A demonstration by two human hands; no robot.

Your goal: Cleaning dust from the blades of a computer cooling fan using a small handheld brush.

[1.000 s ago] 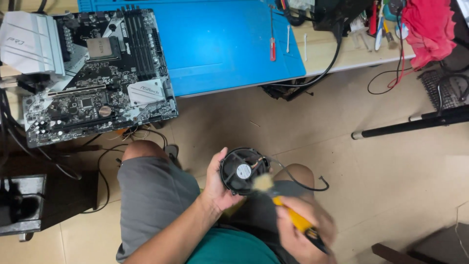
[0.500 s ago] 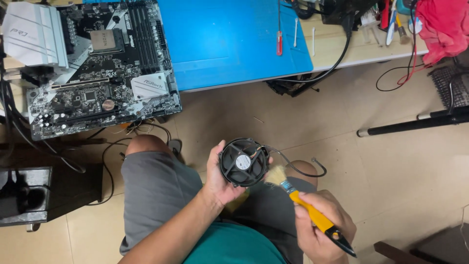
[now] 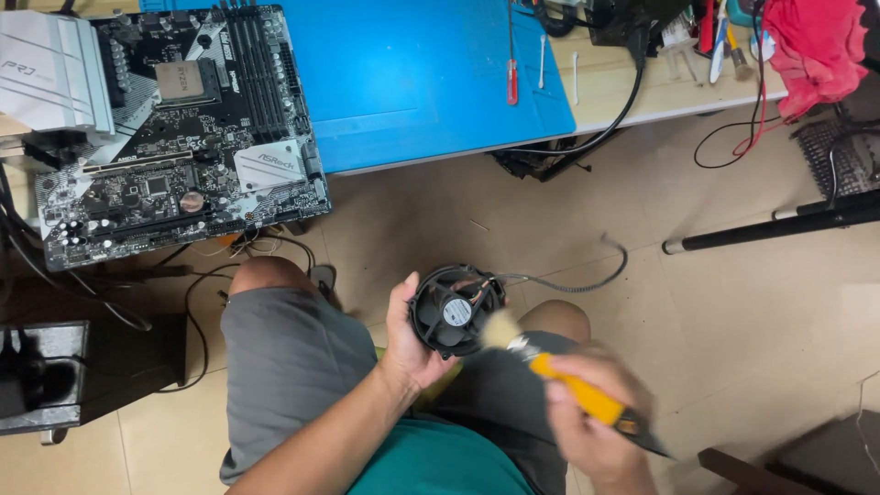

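While left hand (image 3: pixel 412 344) fingers grip black fan (image 3: pixel 454 312), right hand (image 3: pixel 596 431) fingers grasp yellow brush (image 3: pixel 559 376), bristles touching fan

Fan (image 3: pixel 456 312) sits left of brush (image 3: pixel 559 376), motherboard (image 3: pixel 174 137) on table (image 3: pixel 632 92) beyond.

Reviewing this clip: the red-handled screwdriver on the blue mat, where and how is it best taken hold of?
Grip the screwdriver by its red handle, the thick end nearer the mat's front edge, coming from above with fingers either side. It lies flat with the thin shaft pointing away, and bare mat around the handle leaves room. Both hands are occupied: the left hand holds the fan, the right hand the brush.
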